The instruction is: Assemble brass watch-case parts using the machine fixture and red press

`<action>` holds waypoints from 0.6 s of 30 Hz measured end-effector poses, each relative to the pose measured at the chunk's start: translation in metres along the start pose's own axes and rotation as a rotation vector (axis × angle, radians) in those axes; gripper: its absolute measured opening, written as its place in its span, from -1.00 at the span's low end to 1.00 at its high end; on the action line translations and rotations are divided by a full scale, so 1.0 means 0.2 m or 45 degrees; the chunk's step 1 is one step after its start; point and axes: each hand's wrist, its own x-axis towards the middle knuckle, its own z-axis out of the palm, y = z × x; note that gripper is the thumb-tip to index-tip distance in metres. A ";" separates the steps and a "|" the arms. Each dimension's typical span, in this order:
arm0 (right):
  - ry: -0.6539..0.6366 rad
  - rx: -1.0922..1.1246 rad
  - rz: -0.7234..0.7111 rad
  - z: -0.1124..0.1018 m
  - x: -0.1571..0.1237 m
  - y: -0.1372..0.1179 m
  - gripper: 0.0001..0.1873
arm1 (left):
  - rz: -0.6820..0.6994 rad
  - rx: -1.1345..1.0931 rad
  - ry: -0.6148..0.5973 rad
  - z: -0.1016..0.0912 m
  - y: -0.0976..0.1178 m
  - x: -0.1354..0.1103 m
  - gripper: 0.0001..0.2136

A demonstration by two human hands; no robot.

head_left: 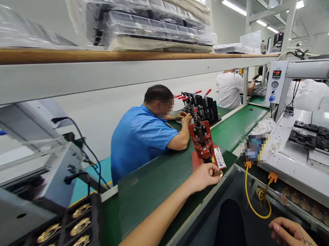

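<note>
My left hand (207, 176) reaches out over the front edge of the green bench (148, 195), its thumb and fingers pinched together. A tiny bright spot shows at the fingertips, too small to name. Just beyond that hand stands a red clamp fixture (203, 138) with a dark metal mechanism, and a white label with handwriting (220, 157) lies on its base. My right hand (292, 233) hovers low at the lower right, fingers loosely bent and apart, with nothing visible in it. Nearest to it hangs a looped yellow cable (251, 204) with orange plugs.
Black tray (97, 224) with several gold-coloured rings is at lower left. Across the bench sits a co-worker in blue (142, 137), beside black fixtures with red handles (207, 108). A white machine (288, 157) with black metal parts stands right. A shelf (146, 64) runs overhead.
</note>
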 end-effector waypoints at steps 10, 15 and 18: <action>0.218 0.240 -0.362 0.09 -0.07 -0.54 -0.51 | 0.618 0.073 -0.165 0.38 0.62 -0.31 -0.82; 0.287 0.330 -0.329 0.04 -0.16 -0.59 -0.56 | 0.485 -0.380 -0.278 0.45 0.63 -0.34 -0.58; 0.281 0.336 -0.302 0.02 -0.20 -0.59 -0.58 | 0.262 -0.869 -0.376 0.50 0.59 -0.34 -0.51</action>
